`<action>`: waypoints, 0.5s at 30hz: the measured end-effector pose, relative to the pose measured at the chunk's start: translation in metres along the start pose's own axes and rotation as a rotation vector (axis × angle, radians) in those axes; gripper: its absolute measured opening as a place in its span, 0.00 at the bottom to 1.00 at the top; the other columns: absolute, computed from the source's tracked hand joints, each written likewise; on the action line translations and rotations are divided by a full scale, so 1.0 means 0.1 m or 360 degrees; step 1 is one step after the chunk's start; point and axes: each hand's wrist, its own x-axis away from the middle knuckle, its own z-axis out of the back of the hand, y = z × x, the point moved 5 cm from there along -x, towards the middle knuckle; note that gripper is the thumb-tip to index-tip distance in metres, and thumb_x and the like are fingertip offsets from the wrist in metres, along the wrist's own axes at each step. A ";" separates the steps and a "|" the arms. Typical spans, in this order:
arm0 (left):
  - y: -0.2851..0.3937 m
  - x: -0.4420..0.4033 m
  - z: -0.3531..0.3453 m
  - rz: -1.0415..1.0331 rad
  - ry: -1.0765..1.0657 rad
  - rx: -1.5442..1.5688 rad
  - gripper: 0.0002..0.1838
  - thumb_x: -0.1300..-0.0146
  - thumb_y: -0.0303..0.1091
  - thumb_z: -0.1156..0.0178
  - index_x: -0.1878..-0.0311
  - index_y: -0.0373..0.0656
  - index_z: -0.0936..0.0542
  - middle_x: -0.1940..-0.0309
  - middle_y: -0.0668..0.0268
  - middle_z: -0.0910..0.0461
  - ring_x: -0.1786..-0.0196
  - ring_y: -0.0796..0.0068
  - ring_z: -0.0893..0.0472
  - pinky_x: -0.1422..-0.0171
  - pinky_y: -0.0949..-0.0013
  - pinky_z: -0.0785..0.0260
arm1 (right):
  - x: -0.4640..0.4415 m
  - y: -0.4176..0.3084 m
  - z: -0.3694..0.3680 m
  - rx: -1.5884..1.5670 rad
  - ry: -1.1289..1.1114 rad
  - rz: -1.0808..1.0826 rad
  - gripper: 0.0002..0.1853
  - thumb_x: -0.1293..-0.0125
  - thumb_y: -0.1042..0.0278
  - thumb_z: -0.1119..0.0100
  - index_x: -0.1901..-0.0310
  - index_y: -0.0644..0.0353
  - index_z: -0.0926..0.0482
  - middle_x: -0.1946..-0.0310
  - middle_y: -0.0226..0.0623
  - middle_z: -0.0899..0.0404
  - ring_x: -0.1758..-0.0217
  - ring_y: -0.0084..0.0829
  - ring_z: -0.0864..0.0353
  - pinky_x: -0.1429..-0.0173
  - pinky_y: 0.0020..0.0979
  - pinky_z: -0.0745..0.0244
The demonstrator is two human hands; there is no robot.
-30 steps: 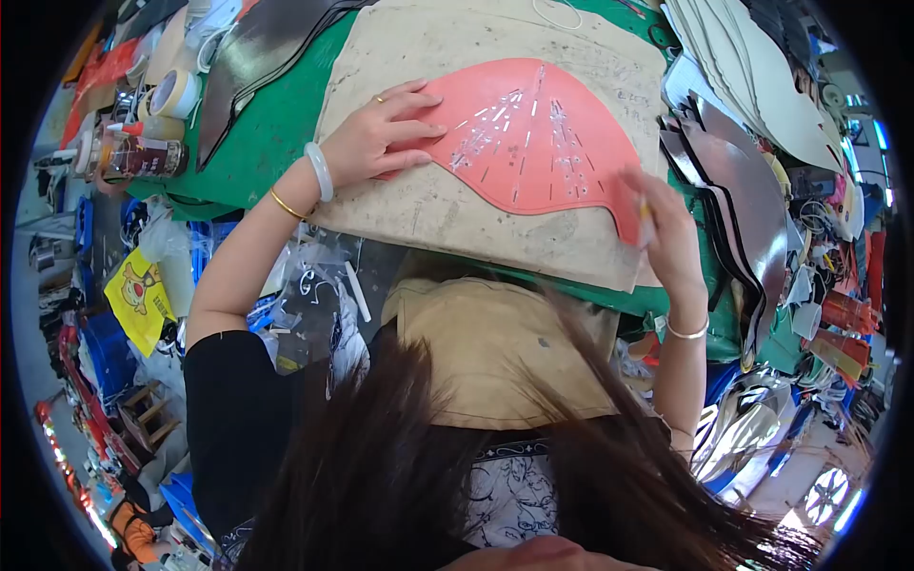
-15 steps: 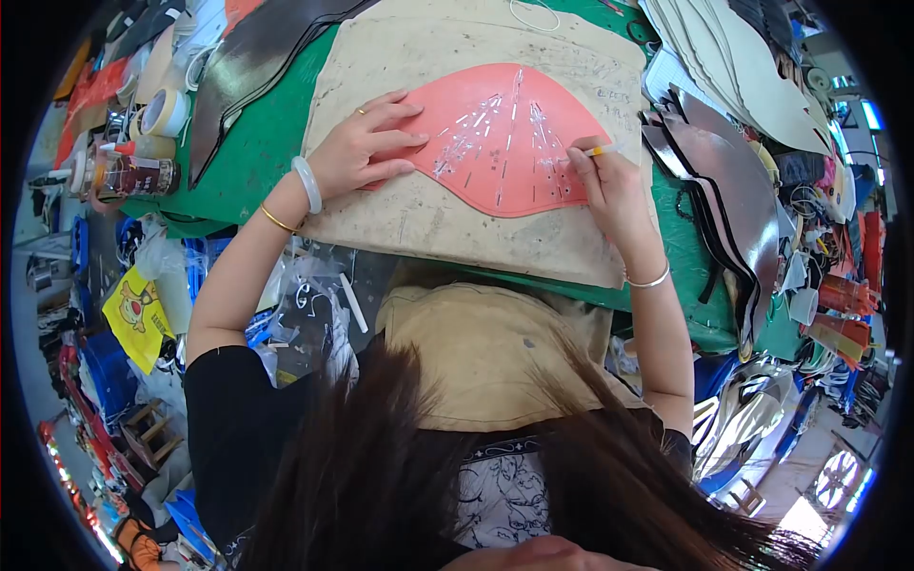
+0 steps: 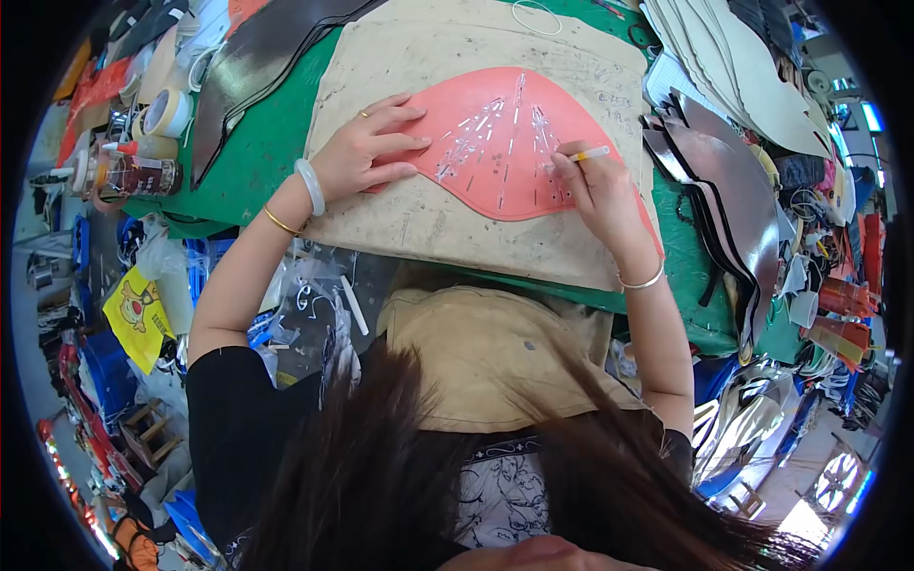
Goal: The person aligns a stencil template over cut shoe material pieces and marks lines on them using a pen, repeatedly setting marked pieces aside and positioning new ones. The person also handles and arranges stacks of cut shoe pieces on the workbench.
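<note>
The left arm bends at the elbow and its forearm slants up and inward, setting the left hand [image 3: 367, 157] palm down over the left end of a coral-coloured piece [image 3: 500, 169]. This hand is spread, its fingers slightly apart and pointing right, with the fingertips resting on the piece and the thumb lowest, near its lower edge. The right forearm rises from below and leans a little to the left; the right hand [image 3: 600, 190] is over the right part of the piece, thumb and forefinger pinched around a slim tool [image 3: 594, 153], the other fingers curled in beneath. The tool's pale end points right and slightly upward, with a yellow band beside the fingers; its working end is hidden, so whether it touches the piece cannot be told. The coral piece lies flat on a stained beige sheet [image 3: 419, 228], its curved top away from the person, with rows of short slits and small shiny flecks fanning across it, and its right end passes beneath the right hand, showing again beside the wrist. Green covering [image 3: 243, 128] shows beyond the sheet, and dark glossy pieces [image 3: 738, 205] lie to the right.
</note>
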 end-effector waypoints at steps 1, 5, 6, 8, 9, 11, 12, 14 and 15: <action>0.00 0.00 0.00 -0.0005 0.0003 0.0001 0.18 0.45 0.35 0.33 0.49 0.45 0.18 0.35 0.61 0.32 0.28 0.56 0.40 0.27 0.58 0.44 | 0.00 0.00 0.00 0.0012 0.0005 0.0015 0.10 0.33 0.68 0.43 0.68 0.66 0.23 0.77 0.42 0.22 0.76 0.38 0.21 0.71 0.33 0.27; 0.00 0.00 0.00 0.0003 -0.0001 0.0004 0.18 0.45 0.36 0.33 0.49 0.45 0.18 0.35 0.61 0.32 0.28 0.55 0.40 0.27 0.58 0.44 | 0.00 -0.02 -0.02 -0.0001 0.0036 0.0075 0.10 0.34 0.68 0.43 0.69 0.67 0.23 0.78 0.42 0.22 0.77 0.37 0.21 0.72 0.34 0.28; 0.00 0.00 0.00 0.0000 -0.0003 0.0002 0.18 0.45 0.36 0.33 0.49 0.45 0.18 0.35 0.61 0.32 0.28 0.55 0.40 0.27 0.59 0.44 | 0.00 -0.01 -0.02 0.0003 0.0040 0.0056 0.10 0.34 0.68 0.43 0.69 0.67 0.23 0.78 0.42 0.22 0.78 0.37 0.22 0.72 0.34 0.28; 0.00 0.00 -0.01 -0.0007 -0.0004 -0.0004 0.18 0.45 0.36 0.33 0.49 0.46 0.18 0.35 0.61 0.32 0.28 0.56 0.40 0.27 0.59 0.44 | -0.01 -0.01 -0.02 0.0012 0.0048 0.0020 0.10 0.34 0.69 0.43 0.69 0.67 0.23 0.78 0.42 0.22 0.78 0.37 0.22 0.72 0.34 0.27; -0.01 0.00 -0.01 -0.0012 0.0000 -0.0010 0.18 0.45 0.36 0.33 0.49 0.46 0.18 0.35 0.61 0.32 0.28 0.55 0.40 0.27 0.59 0.43 | -0.03 -0.01 -0.04 -0.0022 0.0021 -0.0031 0.10 0.34 0.68 0.43 0.69 0.67 0.23 0.77 0.42 0.22 0.78 0.38 0.22 0.72 0.34 0.27; -0.02 0.01 -0.01 -0.0016 0.0003 -0.0022 0.18 0.45 0.36 0.33 0.49 0.46 0.18 0.36 0.61 0.32 0.28 0.55 0.39 0.27 0.59 0.43 | -0.09 -0.08 -0.13 -0.0098 -0.0035 -0.0133 0.10 0.34 0.68 0.43 0.69 0.66 0.23 0.77 0.42 0.21 0.78 0.39 0.21 0.71 0.35 0.27; -0.02 0.01 -0.01 -0.0014 0.0006 -0.0026 0.18 0.44 0.36 0.33 0.49 0.46 0.18 0.36 0.61 0.31 0.29 0.55 0.39 0.27 0.58 0.43 | -0.15 -0.17 -0.21 -0.0122 -0.0064 -0.0063 0.09 0.34 0.68 0.43 0.68 0.65 0.22 0.76 0.43 0.21 0.77 0.40 0.21 0.71 0.35 0.26; -0.02 0.01 -0.02 -0.0012 0.0011 -0.0037 0.18 0.44 0.37 0.33 0.49 0.46 0.17 0.36 0.61 0.31 0.29 0.55 0.39 0.28 0.58 0.43 | -0.28 -0.33 -0.38 -0.0170 -0.0120 0.0078 0.08 0.34 0.67 0.43 0.65 0.63 0.22 0.75 0.44 0.21 0.74 0.42 0.20 0.69 0.36 0.25; -0.01 0.01 -0.01 -0.0021 0.0013 -0.0045 0.18 0.44 0.37 0.34 0.50 0.46 0.17 0.36 0.61 0.31 0.29 0.55 0.38 0.28 0.58 0.42 | -0.32 -0.35 -0.44 -0.0157 -0.0145 0.0114 0.07 0.34 0.67 0.43 0.64 0.62 0.22 0.74 0.45 0.21 0.73 0.42 0.20 0.68 0.37 0.25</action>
